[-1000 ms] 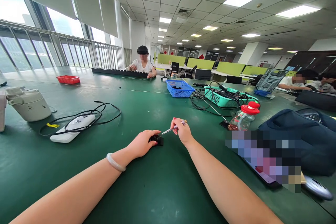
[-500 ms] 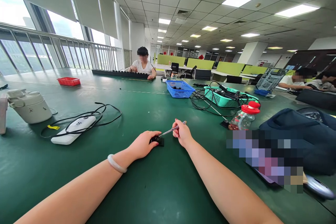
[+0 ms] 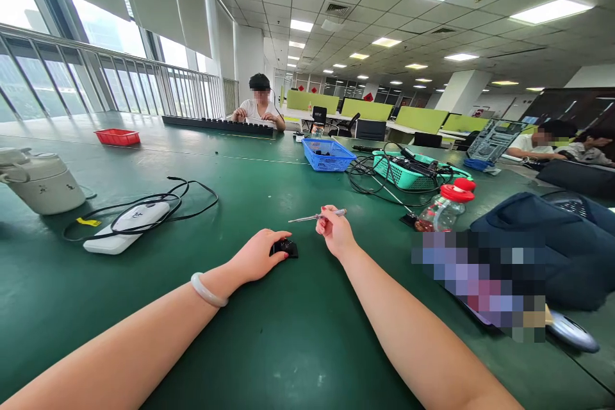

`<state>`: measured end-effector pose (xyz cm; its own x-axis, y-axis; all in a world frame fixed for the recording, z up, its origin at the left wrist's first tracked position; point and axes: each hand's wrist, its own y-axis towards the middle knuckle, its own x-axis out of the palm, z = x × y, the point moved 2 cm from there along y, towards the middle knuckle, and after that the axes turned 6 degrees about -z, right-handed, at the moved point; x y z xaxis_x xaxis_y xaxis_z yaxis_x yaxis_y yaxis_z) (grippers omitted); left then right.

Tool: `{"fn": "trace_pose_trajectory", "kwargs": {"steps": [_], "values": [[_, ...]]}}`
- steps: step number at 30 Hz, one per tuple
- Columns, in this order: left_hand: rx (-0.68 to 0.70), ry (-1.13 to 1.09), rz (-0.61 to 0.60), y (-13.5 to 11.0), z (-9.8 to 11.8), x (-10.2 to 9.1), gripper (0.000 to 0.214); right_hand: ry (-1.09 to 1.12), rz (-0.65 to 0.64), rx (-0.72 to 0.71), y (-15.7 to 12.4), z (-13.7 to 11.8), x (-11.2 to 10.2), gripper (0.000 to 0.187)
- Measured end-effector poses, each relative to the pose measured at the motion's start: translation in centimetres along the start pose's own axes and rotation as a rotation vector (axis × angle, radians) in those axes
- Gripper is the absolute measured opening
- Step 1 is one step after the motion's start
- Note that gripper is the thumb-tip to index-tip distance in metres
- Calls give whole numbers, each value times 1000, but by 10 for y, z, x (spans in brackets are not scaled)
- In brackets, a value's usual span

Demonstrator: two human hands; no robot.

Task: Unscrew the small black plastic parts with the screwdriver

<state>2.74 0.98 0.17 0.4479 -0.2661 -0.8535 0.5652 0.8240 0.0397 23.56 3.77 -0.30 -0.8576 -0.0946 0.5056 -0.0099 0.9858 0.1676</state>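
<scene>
On the green tabletop (image 3: 269, 327), my left hand (image 3: 257, 255) grips a small black part (image 3: 287, 248) between thumb and fingers. The part lies flat on the table and its exact kind is too small to make out. My right hand (image 3: 336, 232) is closed around a slim screwdriver (image 3: 307, 218) with a see-through handle. The screwdriver's thin shaft points left, its tip just above and apart from the black part.
To the left lie a white power bank (image 3: 127, 227) with a black cable and a white bottle (image 3: 41, 182). A blue basket (image 3: 329, 161), a green basket (image 3: 408, 176), a red-lidded jar (image 3: 444, 205) and a dark bag (image 3: 548, 237) stand rightward. A person (image 3: 259, 106) sits opposite.
My right hand has lifted the screwdriver off the black part and tilted it nearly level. My left hand keeps its hold. The head view has shifted slightly.
</scene>
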Motion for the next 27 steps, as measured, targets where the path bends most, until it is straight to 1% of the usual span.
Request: {"fn": "trace_pose_trajectory", "kwargs": {"steps": [3,5,10,13,19,23,27], "values": [[-13,2,-3,0,0,0,47,-30,-52,15,2,1,-4,30],[-12,0,6,1,0,0,46,-46,-64,24,3,2,-8,30],[5,10,27,1,-2,-1,47,-64,10,28,3,4,-10,33],[-6,14,22,0,-1,-1,47,-101,37,-10,2,4,-8,37],[11,21,29,1,0,-2,42,-218,12,-114,-1,2,-1,37],[22,16,23,0,0,-3,40,-297,-2,-130,-5,-2,4,38],[29,18,31,-1,0,-3,38,-444,-42,-158,-8,-6,10,37]]}}
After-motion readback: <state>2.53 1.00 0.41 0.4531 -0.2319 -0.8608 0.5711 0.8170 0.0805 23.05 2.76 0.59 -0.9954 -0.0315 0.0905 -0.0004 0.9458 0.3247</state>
